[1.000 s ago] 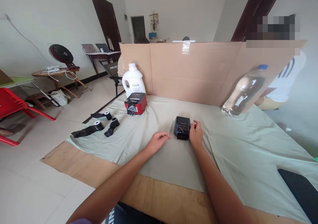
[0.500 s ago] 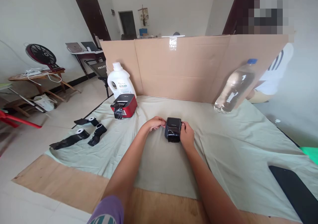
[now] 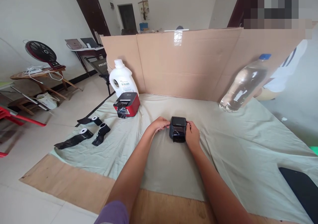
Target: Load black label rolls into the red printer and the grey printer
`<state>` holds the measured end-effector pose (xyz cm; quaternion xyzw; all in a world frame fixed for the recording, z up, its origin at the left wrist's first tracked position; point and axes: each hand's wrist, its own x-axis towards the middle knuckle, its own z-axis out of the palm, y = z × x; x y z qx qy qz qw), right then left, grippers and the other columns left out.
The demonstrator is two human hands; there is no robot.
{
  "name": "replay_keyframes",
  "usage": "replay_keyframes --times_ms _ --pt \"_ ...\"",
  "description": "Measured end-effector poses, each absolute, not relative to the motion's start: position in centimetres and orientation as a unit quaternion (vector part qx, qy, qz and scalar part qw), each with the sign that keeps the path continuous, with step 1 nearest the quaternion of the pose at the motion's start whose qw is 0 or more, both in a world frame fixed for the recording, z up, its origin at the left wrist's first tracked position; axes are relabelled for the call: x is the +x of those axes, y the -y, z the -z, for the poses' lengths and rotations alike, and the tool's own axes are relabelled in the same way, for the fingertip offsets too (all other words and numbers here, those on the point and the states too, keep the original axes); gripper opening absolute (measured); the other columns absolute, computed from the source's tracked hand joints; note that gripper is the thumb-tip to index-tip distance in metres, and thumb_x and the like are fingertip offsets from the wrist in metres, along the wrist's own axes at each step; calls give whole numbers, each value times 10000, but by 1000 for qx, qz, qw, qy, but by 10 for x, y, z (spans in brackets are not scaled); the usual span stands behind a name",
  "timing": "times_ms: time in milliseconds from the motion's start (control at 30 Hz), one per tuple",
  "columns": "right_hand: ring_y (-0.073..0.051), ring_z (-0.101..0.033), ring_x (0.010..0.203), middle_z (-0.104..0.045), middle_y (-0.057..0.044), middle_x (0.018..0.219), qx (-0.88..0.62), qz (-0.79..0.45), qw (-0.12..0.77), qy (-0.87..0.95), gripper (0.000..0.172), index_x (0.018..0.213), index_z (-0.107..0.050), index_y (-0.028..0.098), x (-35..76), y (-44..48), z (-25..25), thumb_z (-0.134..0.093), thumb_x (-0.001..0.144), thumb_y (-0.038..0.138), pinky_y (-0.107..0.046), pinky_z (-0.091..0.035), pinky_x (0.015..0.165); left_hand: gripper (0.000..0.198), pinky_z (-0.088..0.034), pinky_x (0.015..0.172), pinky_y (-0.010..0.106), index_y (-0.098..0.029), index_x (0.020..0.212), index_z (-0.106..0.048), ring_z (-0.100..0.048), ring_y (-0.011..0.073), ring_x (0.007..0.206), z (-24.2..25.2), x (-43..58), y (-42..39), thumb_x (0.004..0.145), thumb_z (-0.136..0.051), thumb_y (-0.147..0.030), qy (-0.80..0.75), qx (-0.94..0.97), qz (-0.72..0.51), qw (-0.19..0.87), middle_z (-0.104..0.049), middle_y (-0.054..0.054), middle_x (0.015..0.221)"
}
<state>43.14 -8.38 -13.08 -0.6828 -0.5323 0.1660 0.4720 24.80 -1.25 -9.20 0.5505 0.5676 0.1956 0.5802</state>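
We find the small black device (image 3: 178,130) on the pale cloth (image 3: 171,172), with our left hand (image 3: 160,124) and right hand (image 3: 193,134) set at its opposite side edges, fingers bent; we cannot tell whether either hand grips it. To its left, we locate the red-and-black device (image 3: 133,109) before the white jug (image 3: 123,78), with black rolls (image 3: 100,137) nearer us. Beyond, we note the cardboard panel (image 3: 184,67) and, at right, the blue-capped bottle (image 3: 244,85).
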Motion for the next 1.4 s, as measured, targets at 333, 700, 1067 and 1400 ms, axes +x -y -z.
replay_keyframes --times_ms 333,700,1067,1400 --pt "-273 -618 888 -711 -130 996 -693 -169 457 532 497 1057 -669 179 432 84 130 -277 931 457 -358 -410 779 325 -177 432 218 -161 1116 -679 -321 58 429 76 253 31 808 -574 -152 -545 553 -258 575 -547 -43 609" --pt "-274 -620 913 -709 -124 1013 -688 -175 462 531 468 1037 -663 183 431 85 130 -289 936 446 -363 -419 792 453 -421 636 217 -164 1317 -663 -545 122 674 104 257 13 906 -590 -338 -455 612 -377 525 -700 30 824" --pt "-254 -617 879 -711 -121 997 -681 -174 471 533 439 1014 -673 186 431 86 130 -314 939 427 -358 -429 788 325 -456 702 222 -188 1007 -774 -643 162 784 118 274 4 905 -586 -433 -615 611 -372 331 -751 42 879" --pt "-253 -610 874 -716 -110 988 -688 -170 464 532 439 1027 -675 187 431 86 129 -309 940 414 -345 -410 764 156 -426 676 214 -213 921 -715 -559 133 704 98 268 8 843 -604 -289 -556 707 -337 278 -620 -20 726"
